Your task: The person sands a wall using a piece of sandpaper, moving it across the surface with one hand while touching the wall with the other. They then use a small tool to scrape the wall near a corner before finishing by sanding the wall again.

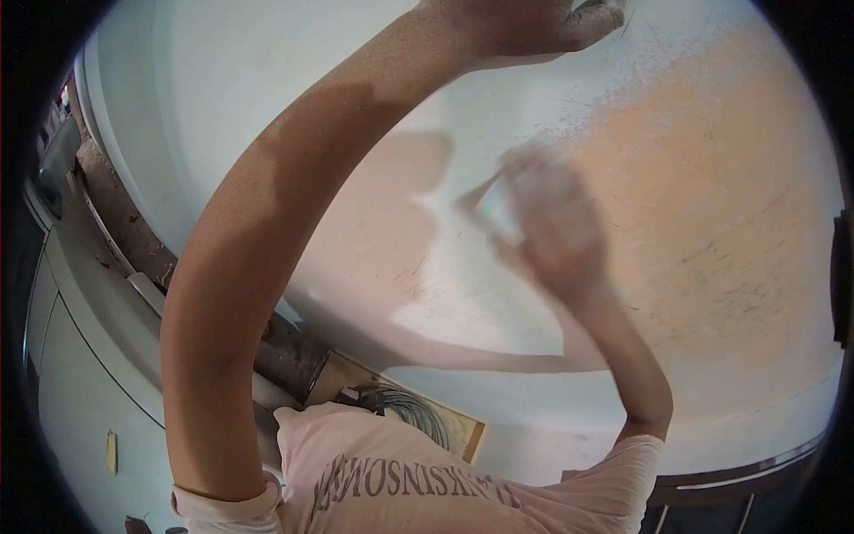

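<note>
White and peach plaster wall [712, 205] fills the view. Left hand [534, 22] raised to top edge, fingers curled round a tool mostly cut off; unidentifiable. Right hand [551, 222] motion-blurred against the wall, gripping a small pale object [500, 206], possibly a sanding pad; exact shape unclear.

My right hand [551, 227] is smeared by motion, so I cannot tell what it grips. My left hand [534, 22] is cut off by the top edge.
</note>
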Tool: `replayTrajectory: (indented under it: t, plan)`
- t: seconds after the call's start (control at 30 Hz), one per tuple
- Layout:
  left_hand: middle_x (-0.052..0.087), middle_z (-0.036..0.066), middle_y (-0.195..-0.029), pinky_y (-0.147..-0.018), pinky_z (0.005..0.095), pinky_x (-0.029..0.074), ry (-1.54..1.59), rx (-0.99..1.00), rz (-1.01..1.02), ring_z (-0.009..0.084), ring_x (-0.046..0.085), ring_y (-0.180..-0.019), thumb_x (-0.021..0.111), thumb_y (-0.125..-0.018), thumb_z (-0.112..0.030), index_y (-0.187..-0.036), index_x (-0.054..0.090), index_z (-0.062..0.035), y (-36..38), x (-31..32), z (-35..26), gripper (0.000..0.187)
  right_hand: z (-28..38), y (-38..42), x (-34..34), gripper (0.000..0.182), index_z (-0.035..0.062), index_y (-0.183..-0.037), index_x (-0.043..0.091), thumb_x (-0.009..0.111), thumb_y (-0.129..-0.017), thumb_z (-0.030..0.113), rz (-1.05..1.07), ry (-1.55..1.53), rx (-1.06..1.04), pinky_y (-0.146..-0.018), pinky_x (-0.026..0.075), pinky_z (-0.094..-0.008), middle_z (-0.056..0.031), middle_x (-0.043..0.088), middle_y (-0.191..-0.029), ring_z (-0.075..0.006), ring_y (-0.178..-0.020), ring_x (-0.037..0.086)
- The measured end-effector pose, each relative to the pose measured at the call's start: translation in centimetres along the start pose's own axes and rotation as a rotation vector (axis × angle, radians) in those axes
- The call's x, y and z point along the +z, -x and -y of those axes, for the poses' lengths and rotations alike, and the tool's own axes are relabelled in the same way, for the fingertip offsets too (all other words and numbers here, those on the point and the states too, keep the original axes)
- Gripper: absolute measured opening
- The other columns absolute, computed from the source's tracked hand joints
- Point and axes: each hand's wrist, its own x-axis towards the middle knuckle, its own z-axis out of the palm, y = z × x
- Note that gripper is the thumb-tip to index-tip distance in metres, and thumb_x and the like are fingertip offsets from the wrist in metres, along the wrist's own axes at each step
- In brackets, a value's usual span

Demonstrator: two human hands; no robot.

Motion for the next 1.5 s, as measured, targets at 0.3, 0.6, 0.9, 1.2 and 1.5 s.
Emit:
replayTrajectory:
  t: [0.3, 0.6, 0.9, 1.2, 1.5]
  plan:
    - [0.043, 0.011, -0.140, -0.112, 0.0473, 0.025, -0.004, -0.028, 0.066, 0.0338, 0.030, -0.134, 0.054, -0.083, -0.018, -0.131, 0.048, -0.0059, 0.1, -0.4, 0.0, 0.050, -8.0, -2.1, -4.6, 0.036, 0.0022, -0.125, 0.054, 0.046, -0.092, 0.016, -0.267, 0.211, 0.135, -0.107, 0.032, -0.0477, -0.0113, 0.056, -0.128, -0.0308, -0.124, 0.047]
    - [0.024, 0.007, -0.151, -0.110, 0.0586, 0.016, -0.088, -0.129, 0.289, 0.0343, 0.018, -0.139, 0.051, -0.084, -0.024, -0.141, 0.035, -0.0144, 2.8, -1.9, -0.9, 0.059, -1.4, 0.8, -0.7, 0.041, -0.0009, -0.121, 0.055, 0.052, -0.083, 0.015, -0.009, -0.093, -0.042, -0.105, 0.034, -0.0419, -0.0146, 0.057, -0.124, -0.0258, -0.120, 0.051]
    - [0.021, 0.010, -0.152, -0.110, 0.0589, 0.011, -0.157, -0.237, 0.450, 0.0353, 0.016, -0.140, 0.052, -0.082, -0.031, -0.140, 0.037, -0.0169, 7.9, -3.6, -2.5, 0.062, 0.0, 0.9, 0.2, 0.049, -0.0022, -0.126, 0.051, 0.052, -0.081, 0.016, 0.029, -0.071, -0.058, -0.107, 0.033, -0.0428, -0.0152, 0.052, -0.129, -0.0269, -0.126, 0.045]
    - [0.023, 0.011, -0.151, -0.110, 0.0590, 0.012, -0.140, -0.236, 0.471, 0.0352, 0.016, -0.140, 0.049, -0.083, -0.035, -0.138, 0.042, -0.0162, 8.3, -3.9, -2.3, 0.058, -7.5, -1.4, -4.4, 0.050, 0.0017, -0.124, 0.054, 0.055, -0.074, 0.003, -0.286, 0.203, 0.151, -0.105, 0.035, -0.0456, -0.0133, 0.055, -0.127, -0.0310, -0.120, 0.050]
    - [0.024, 0.011, -0.151, -0.110, 0.0587, 0.013, -0.136, -0.224, 0.465, 0.0352, 0.017, -0.139, 0.052, -0.082, -0.036, -0.137, 0.043, -0.0164, 8.4, -3.9, -2.3, 0.059, -2.1, 0.5, -1.3, 0.046, -0.0016, -0.124, 0.052, 0.053, -0.082, 0.017, -0.030, -0.141, 0.018, -0.107, 0.033, -0.0433, -0.0160, 0.052, -0.130, -0.0276, -0.122, 0.049]
